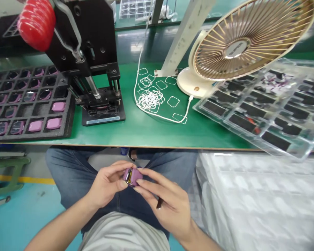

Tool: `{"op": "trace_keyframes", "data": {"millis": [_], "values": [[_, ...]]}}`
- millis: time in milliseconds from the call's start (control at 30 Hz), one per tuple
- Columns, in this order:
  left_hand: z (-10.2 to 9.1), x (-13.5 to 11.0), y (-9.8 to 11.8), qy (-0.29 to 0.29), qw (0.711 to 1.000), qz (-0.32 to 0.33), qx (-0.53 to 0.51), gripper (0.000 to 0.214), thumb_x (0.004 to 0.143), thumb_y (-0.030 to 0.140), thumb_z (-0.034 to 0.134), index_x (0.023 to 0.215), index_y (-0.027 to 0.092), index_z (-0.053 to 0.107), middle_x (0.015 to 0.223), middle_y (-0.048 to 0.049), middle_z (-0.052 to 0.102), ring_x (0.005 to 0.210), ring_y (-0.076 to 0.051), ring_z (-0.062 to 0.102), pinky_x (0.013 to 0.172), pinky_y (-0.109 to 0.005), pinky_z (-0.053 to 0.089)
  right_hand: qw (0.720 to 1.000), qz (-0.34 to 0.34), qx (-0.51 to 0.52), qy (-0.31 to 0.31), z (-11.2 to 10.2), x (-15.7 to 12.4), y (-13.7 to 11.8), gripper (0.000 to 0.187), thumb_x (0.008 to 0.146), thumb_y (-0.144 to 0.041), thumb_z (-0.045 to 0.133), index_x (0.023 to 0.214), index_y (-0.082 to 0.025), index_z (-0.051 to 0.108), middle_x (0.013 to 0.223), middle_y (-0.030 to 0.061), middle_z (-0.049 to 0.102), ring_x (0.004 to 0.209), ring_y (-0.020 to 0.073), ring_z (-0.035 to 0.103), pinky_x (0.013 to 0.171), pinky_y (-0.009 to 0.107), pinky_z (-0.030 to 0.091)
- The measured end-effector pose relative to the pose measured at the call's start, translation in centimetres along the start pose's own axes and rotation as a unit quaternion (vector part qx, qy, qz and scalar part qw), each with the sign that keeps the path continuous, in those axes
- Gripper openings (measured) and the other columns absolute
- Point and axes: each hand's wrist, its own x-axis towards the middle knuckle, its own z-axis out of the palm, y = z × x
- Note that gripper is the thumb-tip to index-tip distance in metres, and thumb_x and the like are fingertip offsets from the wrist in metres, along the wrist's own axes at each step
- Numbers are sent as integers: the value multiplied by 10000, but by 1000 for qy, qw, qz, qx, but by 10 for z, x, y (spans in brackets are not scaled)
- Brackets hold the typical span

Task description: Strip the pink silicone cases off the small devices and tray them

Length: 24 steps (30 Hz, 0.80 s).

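Observation:
Over my lap, below the table edge, both hands pinch a small pink watch case [132, 176] with a yellowish inside showing. My left hand [107, 186] grips its left side with thumb and fingers. My right hand [167, 204] holds the right side with its fingertips and also keeps a thin dark stick-like tool [159, 203] tucked against its fingers.
A black hand press [94, 62] with a red knob [36, 22] stands on the green table [157, 130]. A black tray [28, 104] of pink cases lies at left. White thin gaskets [150, 97], a cable, a fan [240, 45] and a clear tray [264, 108] are at right.

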Motion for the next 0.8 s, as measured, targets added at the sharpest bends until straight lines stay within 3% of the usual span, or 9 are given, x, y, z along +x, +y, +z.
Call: {"op": "trace_keyframes", "data": {"millis": [233, 467, 600, 733, 800], "values": [[-8, -3, -3, -24, 997, 45, 51, 446, 866, 268, 895, 1302, 278, 802, 1327, -110, 730, 1284, -246, 658, 1124, -353, 519, 999, -46, -25, -11, 7, 3, 3, 222, 925, -95, 799, 1114, -209, 825, 1244, 98, 801, 996, 200, 825, 797, 247, 676], [-10, -3, -4, -11, 998, 42, 52, 452, 854, 297, 903, 1295, 288, 807, 1335, -126, 711, 1271, -287, 661, 1073, -408, 566, 997, -58, -37, -28, 9, 3, 3, 260, 954, -83, 763, 1168, -222, 814, 1334, 102, 766, 970, 170, 822, 805, 243, 666], [-11, -2, -5, -2, 997, 47, 56, 453, 839, 309, 914, 1280, 290, 814, 1328, -122, 710, 1258, -287, 667, 1058, -406, 580, 997, -62, -45, -32, 10, -1, 6, 350, 944, -38, 747, 1230, -235, 793, 1393, 109, 737, 940, 154, 815, 754, 246, 650], [-12, -3, -5, 8, 995, 69, 67, 447, 825, 267, 924, 1260, 298, 822, 1310, -112, 718, 1232, -288, 699, 1072, -416, 581, 992, -99, -60, -59, 15, -8, 12, 489, 956, 26, 626, 1380, -200, 714, 1485, 147, 674, 1148, 210, 778, 823, 303, 653], [-10, -4, -5, 2, 995, 74, 62, 441, 848, 233, 902, 1273, 314, 815, 1353, -110, 702, 1256, -307, 703, 1092, -440, 573, 988, -112, -83, -63, 19, -11, 17, 539, 953, 40, 592, 1435, -188, 674, 1500, 158, 659, 1125, 210, 783, 821, 320, 649]]}}
